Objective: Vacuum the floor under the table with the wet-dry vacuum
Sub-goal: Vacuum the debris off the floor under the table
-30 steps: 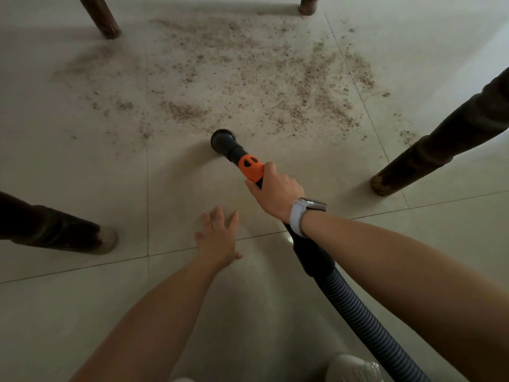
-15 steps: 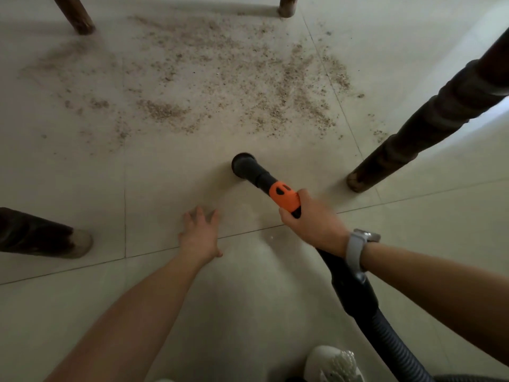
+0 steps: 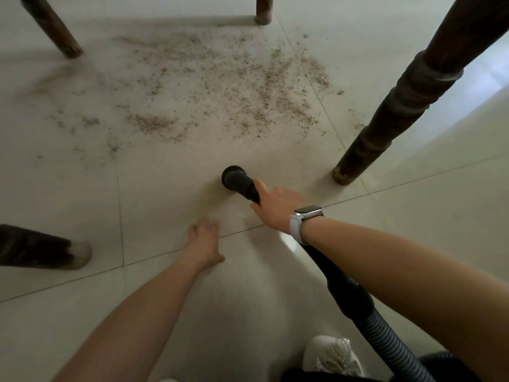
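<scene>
My right hand [image 3: 276,206], with a watch on the wrist, grips the vacuum hose just behind its black round nozzle [image 3: 235,180]. The nozzle mouth rests low on the pale tiled floor, short of the dirt. The ribbed grey hose [image 3: 391,346] runs back under my right forearm to the bottom right. A wide scatter of brown crumbs and dust [image 3: 220,89] covers the tiles beyond the nozzle. My left hand [image 3: 203,241] lies flat on the floor, fingers spread, left of and nearer than the nozzle, holding nothing.
Dark wooden table legs stand around the dirt: one at the right [image 3: 391,117], one at the far left [image 3: 52,31], one at the far middle [image 3: 263,11], and one at the left edge [image 3: 41,248]. A white shoe [image 3: 334,357] shows at the bottom.
The nozzle has drawn back from the edge of the crumbs toward me and to the right. My right hand now covers the orange collar. My left hand stayed flat on the floor.
</scene>
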Action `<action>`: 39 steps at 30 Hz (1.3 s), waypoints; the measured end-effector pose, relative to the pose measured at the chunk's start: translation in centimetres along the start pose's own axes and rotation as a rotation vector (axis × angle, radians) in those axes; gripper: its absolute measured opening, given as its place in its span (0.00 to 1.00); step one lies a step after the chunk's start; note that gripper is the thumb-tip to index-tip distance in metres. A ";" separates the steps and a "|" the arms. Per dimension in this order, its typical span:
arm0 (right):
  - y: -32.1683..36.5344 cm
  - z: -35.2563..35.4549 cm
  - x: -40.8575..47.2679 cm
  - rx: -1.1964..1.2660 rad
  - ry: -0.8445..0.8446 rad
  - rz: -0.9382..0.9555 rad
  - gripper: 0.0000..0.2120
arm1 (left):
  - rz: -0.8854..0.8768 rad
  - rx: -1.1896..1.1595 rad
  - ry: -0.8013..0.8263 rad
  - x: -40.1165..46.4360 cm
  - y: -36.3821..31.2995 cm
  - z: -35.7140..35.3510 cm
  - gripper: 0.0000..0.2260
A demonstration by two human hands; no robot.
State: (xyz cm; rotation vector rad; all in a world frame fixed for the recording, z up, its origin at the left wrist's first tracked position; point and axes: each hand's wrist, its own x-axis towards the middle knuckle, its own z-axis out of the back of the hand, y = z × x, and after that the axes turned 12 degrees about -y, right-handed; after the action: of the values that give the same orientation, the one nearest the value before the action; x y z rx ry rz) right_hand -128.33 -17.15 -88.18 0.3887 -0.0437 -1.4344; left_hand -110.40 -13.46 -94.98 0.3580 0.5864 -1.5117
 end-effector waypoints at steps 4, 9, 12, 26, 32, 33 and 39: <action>-2.5 0.3 -1.8 -0.001 0.007 -0.070 0.16 | -0.036 0.015 -0.010 0.0 0.2 -1.0 0.42; -9.3 2.6 -2.6 -0.017 -0.063 -0.416 0.11 | -0.037 0.058 -0.024 0.4 -0.3 -1.0 0.41; -10.6 3.4 -2.7 -0.047 -0.059 -0.482 0.14 | -0.043 0.049 -0.031 0.7 -1.2 -0.6 0.41; -10.1 4.6 0.4 0.034 -0.082 -0.536 0.16 | -0.080 0.114 -0.043 1.2 -1.2 -0.7 0.44; -8.0 2.7 -3.6 -0.019 -0.122 -0.398 0.31 | -0.074 0.118 -0.014 1.6 -1.7 0.0 0.45; -7.8 2.3 -4.5 0.017 -0.112 -0.418 0.32 | -0.077 0.120 -0.010 1.6 -1.7 0.0 0.45; -8.2 2.4 -3.3 0.300 -0.117 -0.461 0.31 | -0.075 0.120 -0.008 1.7 -1.7 -0.1 0.45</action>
State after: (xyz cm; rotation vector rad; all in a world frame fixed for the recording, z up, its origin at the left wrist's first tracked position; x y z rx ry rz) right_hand -137.25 -15.17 -87.59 0.5864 -0.2816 -1.9133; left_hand -112.19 -14.91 -95.78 0.4261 0.5081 -1.6240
